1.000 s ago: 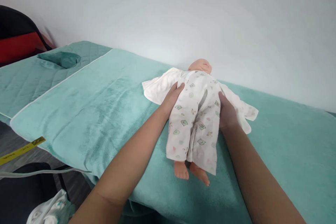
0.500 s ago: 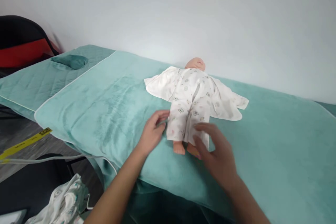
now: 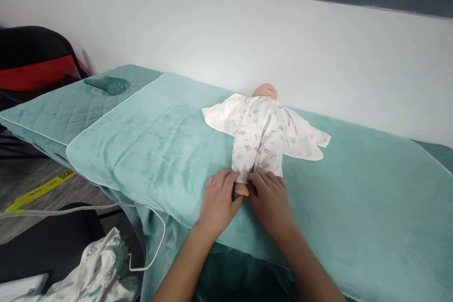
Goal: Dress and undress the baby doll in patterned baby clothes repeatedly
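Note:
A baby doll (image 3: 266, 91) lies on its back on a teal towel (image 3: 148, 151), dressed in a white printed romper (image 3: 260, 139) with its sleeves spread out. My left hand (image 3: 220, 200) rests at the hem of the romper's left leg, fingers curled round the cuff beside a bare doll foot (image 3: 241, 189). My right hand (image 3: 271, 200) lies at the right leg's hem, fingers closed on the cloth and covering the other foot.
The towel covers a quilted teal massage table (image 3: 42, 113) with a face hole (image 3: 108, 86) at the far left. A white wall stands behind. A black and red chair (image 3: 31, 63) is at the left. Printed white cloth (image 3: 95, 269) and a thin cord (image 3: 155, 240) lie below the table's edge.
My hands left the doll's torso and came down to the leg cuffs at its feet. The view pulled back and rose, so the doll appears farther away.

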Action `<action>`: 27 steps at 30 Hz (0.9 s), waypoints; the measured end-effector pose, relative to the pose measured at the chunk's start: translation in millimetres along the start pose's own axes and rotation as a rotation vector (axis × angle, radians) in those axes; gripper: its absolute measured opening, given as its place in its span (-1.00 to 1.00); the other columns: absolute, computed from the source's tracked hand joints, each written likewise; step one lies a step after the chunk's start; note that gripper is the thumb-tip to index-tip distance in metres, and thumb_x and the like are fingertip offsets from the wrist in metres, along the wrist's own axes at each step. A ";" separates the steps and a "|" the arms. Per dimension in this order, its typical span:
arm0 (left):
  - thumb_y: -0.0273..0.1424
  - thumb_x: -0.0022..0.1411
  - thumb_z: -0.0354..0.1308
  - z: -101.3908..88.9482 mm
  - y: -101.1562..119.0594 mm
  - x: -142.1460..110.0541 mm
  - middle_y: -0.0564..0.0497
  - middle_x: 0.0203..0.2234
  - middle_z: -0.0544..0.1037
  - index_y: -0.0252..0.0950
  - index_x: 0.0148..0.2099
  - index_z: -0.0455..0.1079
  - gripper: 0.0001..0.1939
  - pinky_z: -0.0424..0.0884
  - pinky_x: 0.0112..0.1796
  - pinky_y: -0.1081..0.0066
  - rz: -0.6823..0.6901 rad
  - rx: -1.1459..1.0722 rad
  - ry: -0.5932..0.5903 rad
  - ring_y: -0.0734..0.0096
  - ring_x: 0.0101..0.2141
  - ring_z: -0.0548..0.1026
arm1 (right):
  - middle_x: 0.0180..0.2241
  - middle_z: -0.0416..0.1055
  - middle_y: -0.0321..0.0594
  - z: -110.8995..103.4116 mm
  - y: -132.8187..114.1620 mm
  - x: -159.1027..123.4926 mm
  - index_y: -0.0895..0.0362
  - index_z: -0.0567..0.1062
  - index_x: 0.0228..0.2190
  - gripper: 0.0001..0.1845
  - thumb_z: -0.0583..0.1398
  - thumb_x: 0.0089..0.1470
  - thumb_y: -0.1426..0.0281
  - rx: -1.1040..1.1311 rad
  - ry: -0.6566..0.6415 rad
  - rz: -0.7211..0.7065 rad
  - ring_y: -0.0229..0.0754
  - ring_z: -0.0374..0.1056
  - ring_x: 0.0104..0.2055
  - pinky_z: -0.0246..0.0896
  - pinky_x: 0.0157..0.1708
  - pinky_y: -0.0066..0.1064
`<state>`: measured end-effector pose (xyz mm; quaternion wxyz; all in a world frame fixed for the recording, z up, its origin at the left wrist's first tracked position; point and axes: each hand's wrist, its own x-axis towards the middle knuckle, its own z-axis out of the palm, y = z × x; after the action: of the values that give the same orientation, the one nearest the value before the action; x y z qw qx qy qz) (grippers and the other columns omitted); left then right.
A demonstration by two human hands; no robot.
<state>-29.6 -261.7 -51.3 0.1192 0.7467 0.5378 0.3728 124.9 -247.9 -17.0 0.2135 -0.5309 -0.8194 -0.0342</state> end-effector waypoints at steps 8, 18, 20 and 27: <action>-0.47 0.18 0.22 1.3 -2.3 -5.9 -0.07 -0.16 0.49 -0.24 0.00 0.30 -0.66 0.39 -0.15 0.19 0.032 0.016 0.082 0.17 -0.13 0.47 | -0.40 0.39 -0.28 -13.4 -10.1 -11.3 0.07 0.37 -0.32 -0.85 0.15 0.08 0.56 0.267 0.042 0.017 -0.12 0.28 -0.29 0.10 -0.25 -0.27; -0.42 0.23 0.16 3.2 -3.8 -10.3 -0.01 -0.30 0.50 -0.23 -0.15 0.29 -0.86 0.41 -0.21 0.21 0.001 -0.040 0.153 0.24 -0.24 0.49 | -0.28 0.46 -0.22 -17.2 -11.7 -26.3 0.03 0.37 -0.24 -0.85 0.13 0.17 0.51 0.377 0.049 -0.017 -0.08 0.36 -0.20 0.26 -0.18 -0.18; -0.41 0.25 0.15 3.4 -3.8 -11.1 -0.01 -0.30 0.50 -0.23 -0.14 0.29 -0.87 0.40 -0.22 0.22 0.007 -0.030 0.160 0.25 -0.25 0.48 | -0.21 0.47 -0.20 -15.7 -5.6 -31.9 0.01 0.38 -0.17 -0.81 0.12 0.19 0.51 0.409 0.068 -0.042 -0.07 0.36 -0.12 0.29 -0.12 -0.15; -0.34 0.29 0.14 3.5 -3.8 -11.7 -0.03 -0.28 0.51 -0.24 0.04 0.31 -0.72 0.39 -0.21 0.21 0.062 0.037 0.126 0.24 -0.26 0.46 | -0.03 0.37 -0.07 -10.3 24.2 -57.0 0.00 0.35 -0.03 -0.72 0.12 0.22 0.44 0.356 0.242 0.156 -0.02 0.32 0.02 0.31 -0.01 -0.04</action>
<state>-31.6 -269.8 -60.9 0.0599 0.7403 0.5276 0.4124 169.2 -289.0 -33.8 0.4026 -0.5386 -0.7374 0.0641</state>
